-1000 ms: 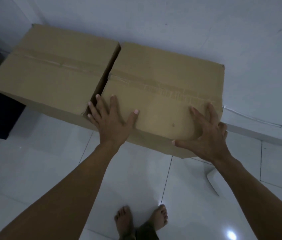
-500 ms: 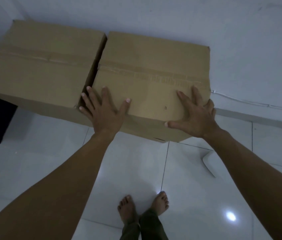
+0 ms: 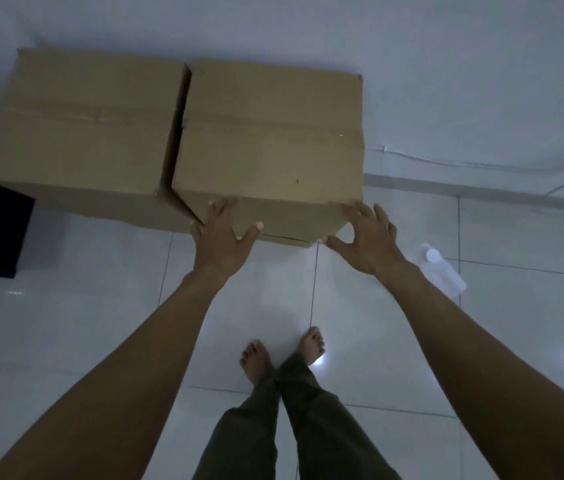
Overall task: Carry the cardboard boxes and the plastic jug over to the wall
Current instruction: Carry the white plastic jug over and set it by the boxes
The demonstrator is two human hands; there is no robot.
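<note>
Head camera looked down at two cardboard boxes standing side by side on the tiled floor (image 3: 66, 323), their far sides up against the wall (image 3: 446, 64). The left box (image 3: 79, 123) and the right box (image 3: 270, 140) stood very close together, with only a narrow dark slit between them, and both had tape across their tops. My left grip (image 3: 220, 237) lay flat, fingers spread apart, on the near face of the right box by its lower left corner. My right grip (image 3: 367, 237) was spread wide too, clamped on nothing, fingertips at the box's near right corner (whether they truly touched the cardboard I could not tell). The plastic jug (image 3: 441, 270) lay on its side on the floor just beyond my right forearm, near the right box and short of the wall. A thin cable (image 3: 446, 161) ran along the wall's foot. My bare feet (image 3: 256, 358) stood well back from the boxes.
</note>
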